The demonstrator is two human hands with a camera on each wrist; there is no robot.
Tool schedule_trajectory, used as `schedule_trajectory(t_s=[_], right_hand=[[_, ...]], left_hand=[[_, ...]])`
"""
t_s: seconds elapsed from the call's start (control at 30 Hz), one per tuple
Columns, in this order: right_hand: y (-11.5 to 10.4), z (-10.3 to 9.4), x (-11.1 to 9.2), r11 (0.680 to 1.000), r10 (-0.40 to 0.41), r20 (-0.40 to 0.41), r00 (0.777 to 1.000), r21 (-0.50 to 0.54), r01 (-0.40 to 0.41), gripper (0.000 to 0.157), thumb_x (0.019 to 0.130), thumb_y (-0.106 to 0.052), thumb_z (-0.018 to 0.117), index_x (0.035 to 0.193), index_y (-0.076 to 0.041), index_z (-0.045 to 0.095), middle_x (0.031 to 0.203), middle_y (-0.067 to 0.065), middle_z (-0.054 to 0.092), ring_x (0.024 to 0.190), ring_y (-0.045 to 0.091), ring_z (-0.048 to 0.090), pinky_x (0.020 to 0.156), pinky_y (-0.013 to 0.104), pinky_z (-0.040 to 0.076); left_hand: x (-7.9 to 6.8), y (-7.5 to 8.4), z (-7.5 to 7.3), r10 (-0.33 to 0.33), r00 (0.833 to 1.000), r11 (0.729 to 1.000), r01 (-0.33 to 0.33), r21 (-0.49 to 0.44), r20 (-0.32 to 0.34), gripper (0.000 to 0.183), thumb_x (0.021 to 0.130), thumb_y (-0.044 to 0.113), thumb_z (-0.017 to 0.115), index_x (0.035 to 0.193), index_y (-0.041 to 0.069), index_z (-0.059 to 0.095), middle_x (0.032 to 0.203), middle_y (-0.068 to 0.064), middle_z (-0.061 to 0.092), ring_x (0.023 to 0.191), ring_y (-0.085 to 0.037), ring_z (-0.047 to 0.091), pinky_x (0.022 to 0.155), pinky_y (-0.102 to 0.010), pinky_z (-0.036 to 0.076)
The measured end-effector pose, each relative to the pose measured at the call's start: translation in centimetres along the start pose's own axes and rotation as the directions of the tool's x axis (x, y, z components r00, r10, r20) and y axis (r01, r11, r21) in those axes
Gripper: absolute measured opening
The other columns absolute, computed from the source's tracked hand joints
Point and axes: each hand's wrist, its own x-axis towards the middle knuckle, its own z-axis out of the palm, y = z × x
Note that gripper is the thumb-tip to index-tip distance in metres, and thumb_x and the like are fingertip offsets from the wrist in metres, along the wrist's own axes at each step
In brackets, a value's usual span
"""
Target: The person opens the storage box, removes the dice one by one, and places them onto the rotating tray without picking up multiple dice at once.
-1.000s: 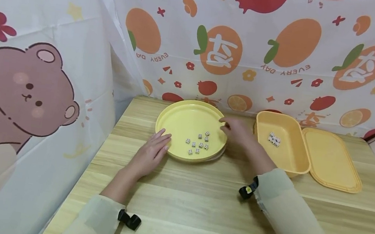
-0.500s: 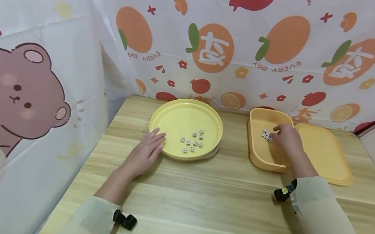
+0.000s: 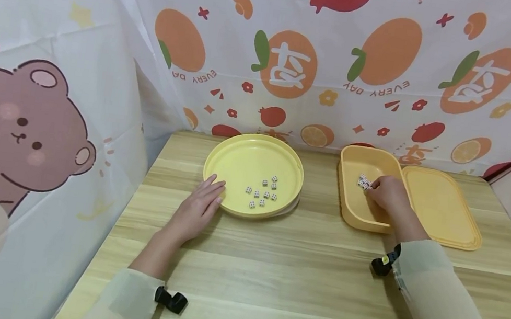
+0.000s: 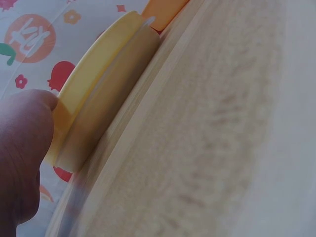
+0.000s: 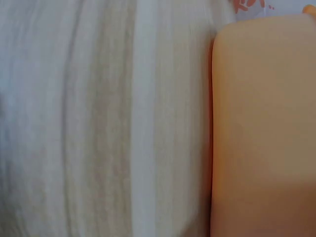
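Observation:
My left hand (image 3: 195, 210) rests with extended fingers on the left front rim of a round yellow tray (image 3: 237, 149). Several small white dice (image 3: 257, 194) lie spread over the tray's front right part. In the left wrist view, the left hand (image 4: 24, 148) touches the side of the tray (image 4: 94, 69). My right hand (image 3: 390, 193) reaches into an orange-yellow box (image 3: 362, 221), its fingertips pinching at the near right side of a small heap of dice (image 3: 363, 180). The die at the fingertips is partly hidden. The right wrist view shows only the box's outer wall (image 5: 266, 123), no hand.
The box's lid (image 3: 444, 210) lies flat on the wooden table (image 3: 261, 276), right beside the box. A paler round base (image 4: 108, 98) sits under the tray. A fruit-print cloth (image 3: 334, 47) hangs behind the table, and a bear-print cloth (image 3: 27, 128) at the left.
My right hand has gone from the tray's right rim across into the box, then down onto the dice heap. The left hand stays on the tray. The head view has shifted slightly.

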Motion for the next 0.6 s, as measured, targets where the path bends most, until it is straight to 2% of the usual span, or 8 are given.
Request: schedule_trajectory(t_s=[0.17,0.3,0.4,0.5,0.6], right_hand=[[0.0,-0.1,0.3,0.999,-0.035,0.006,0.999,-0.034,0.035,0.033,0.092,-0.026,0.067,0.104,0.005,0.069,0.099,0.02,0.064,0.086,0.032,0.054,0.066,0.032,0.045],[-0.2,-0.2,-0.4,1.0,-0.014,0.002,1.0,-0.026,0.014,0.03,0.093,-0.023,0.065,0.104,0.004,0.07,0.097,0.019,0.064,0.082,0.029,0.055,0.062,0.03,0.046],[-1.2,-0.6,-1.0,1.0,-0.026,-0.072,0.997,-0.011,0.025,0.027,0.092,-0.023,0.064,0.099,0.002,0.071,0.093,0.017,0.065,0.079,0.028,0.056,0.061,0.03,0.045],[-3.1,-0.8,-1.5,0.993,-0.12,-0.198,0.973,-0.008,0.121,0.021,0.089,-0.021,0.063,0.09,-0.001,0.071,0.085,0.014,0.066,0.075,0.027,0.056,0.062,0.032,0.045],[-5.8,-0.2,-2.0,0.967,-0.248,-0.29,0.924,-0.013,0.255,0.016,0.087,-0.018,0.063,0.086,-0.003,0.07,0.081,0.012,0.066,0.072,0.025,0.056,0.063,0.033,0.046]], left_hand=[[0.0,0.1,-0.2,-0.013,1.0,1.0,0.013,-0.003,0.01,0.045,0.107,0.03,0.041,0.14,0.002,0.053,0.151,-0.005,0.047,0.15,-0.023,0.024,0.126,-0.041,0.017],[0.0,0.1,-0.2,-0.006,1.0,1.0,0.006,-0.003,0.018,0.044,0.107,0.028,0.042,0.14,0.002,0.053,0.151,-0.005,0.047,0.15,-0.023,0.024,0.126,-0.042,0.018],[0.0,0.2,-0.2,-0.001,1.0,1.0,0.001,-0.004,0.014,0.044,0.106,0.028,0.042,0.14,0.002,0.053,0.151,-0.006,0.047,0.15,-0.023,0.024,0.126,-0.042,0.018],[0.0,0.2,-0.3,-0.002,1.0,1.0,0.002,-0.006,0.006,0.044,0.107,0.028,0.042,0.14,0.002,0.054,0.151,-0.006,0.048,0.15,-0.023,0.025,0.126,-0.042,0.018],[0.0,0.2,-0.3,-0.001,1.0,1.0,0.001,-0.006,0.009,0.044,0.107,0.028,0.042,0.14,0.001,0.053,0.151,-0.006,0.048,0.15,-0.024,0.025,0.126,-0.042,0.017]])
